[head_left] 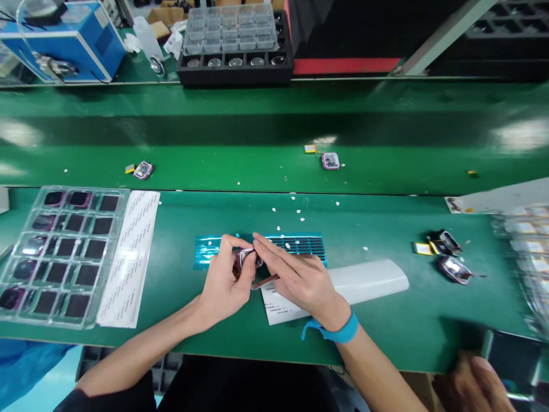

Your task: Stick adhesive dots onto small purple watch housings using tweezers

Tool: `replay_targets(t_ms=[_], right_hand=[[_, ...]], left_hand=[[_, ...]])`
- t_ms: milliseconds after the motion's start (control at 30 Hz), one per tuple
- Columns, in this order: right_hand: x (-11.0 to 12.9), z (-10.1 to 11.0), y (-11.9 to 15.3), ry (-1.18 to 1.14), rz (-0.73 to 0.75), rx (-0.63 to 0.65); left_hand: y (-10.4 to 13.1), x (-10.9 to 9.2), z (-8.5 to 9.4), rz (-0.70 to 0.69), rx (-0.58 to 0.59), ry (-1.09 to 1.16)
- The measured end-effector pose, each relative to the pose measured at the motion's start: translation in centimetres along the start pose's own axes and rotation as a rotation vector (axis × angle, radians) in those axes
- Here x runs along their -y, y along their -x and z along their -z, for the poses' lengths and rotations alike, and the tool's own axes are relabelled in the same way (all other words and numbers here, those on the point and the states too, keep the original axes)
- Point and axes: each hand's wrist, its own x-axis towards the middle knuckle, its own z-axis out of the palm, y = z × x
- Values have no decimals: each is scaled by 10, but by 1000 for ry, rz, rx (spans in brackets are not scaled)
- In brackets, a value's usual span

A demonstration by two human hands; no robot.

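Observation:
Near the middle of the green bench, my left hand (pixel 229 279) pinches a small dark device with a purplish rim (pixel 245 258) between thumb and fingers. My right hand (pixel 300 277), with a blue band at the wrist, has its fingertips at the device's right side. A thin brown strip-like tool (pixel 265 281) sticks out from under the right fingers toward the left. Below the hands lies a blue film strip with dark bars (pixel 306 245). A white backing sheet (pixel 283 308) sits partly under my right hand and curls to the right.
At left are a clear tray of parts (pixel 92 274) and a white printed strip (pixel 128 257). Opened devices (pixel 455 269) lie at right. Two small devices with batteries rest on the far green strip (pixel 223 171). Another person's hand (pixel 476 383) is at lower right.

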Motion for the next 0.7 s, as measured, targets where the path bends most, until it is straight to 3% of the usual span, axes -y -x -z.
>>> replay_targets(t_ms=[100, 200, 333, 433, 567, 700], right_hand=[[3, 1, -6, -283, -132, -45], [8, 0, -12, -514, -382, -73], [10, -2, -19, -878, -664, 20], [7, 3, -23, -1098, -762, 78], [7, 25, -19, -930, -742, 16], [11, 46, 11, -690, -744, -235]], left_hand=[[1, 0, 1, -42, -31, -60], [1, -1, 3, -111, -28, -108], [0, -3, 3, -166, 12, -166], [-2, -5, 3, -163, 55, -157], [-2, -13, 7, -284, 117, -194], [1, -20, 10, -503, 347, -289]])
